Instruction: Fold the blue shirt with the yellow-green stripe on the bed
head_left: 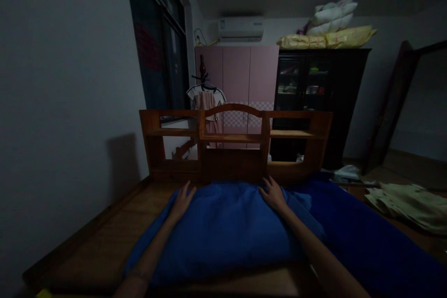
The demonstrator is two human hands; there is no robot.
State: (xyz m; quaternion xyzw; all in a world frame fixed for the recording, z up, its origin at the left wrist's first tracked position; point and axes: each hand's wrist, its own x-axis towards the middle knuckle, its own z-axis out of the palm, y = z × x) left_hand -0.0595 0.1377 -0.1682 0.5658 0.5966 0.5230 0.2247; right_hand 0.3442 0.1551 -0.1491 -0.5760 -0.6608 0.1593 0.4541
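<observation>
A puffy blue bundle of cloth, pillow-like in shape (230, 228), lies across wooden bed boards (115, 223) in front of the headboard. My left hand (182, 199) rests on its far left part, fingers spread. On the far right part lies my right hand (274, 194), its fingers also apart and stretched forward. Neither hand is closed round the cloth. Whether the blue bundle is a pillow or a folded quilt in a cover, I cannot tell. Beside it on the right, a darker blue sheet (363, 242) is spread out.
The wooden headboard with shelves (232, 138) stands just beyond my hands. A wall (70, 102) borders the bed on the left. Pale cloth (415, 205) lies at the right. Behind are a pink wardrobe (235, 72), a dark cabinet (342, 93) and hanging clothes (206, 100).
</observation>
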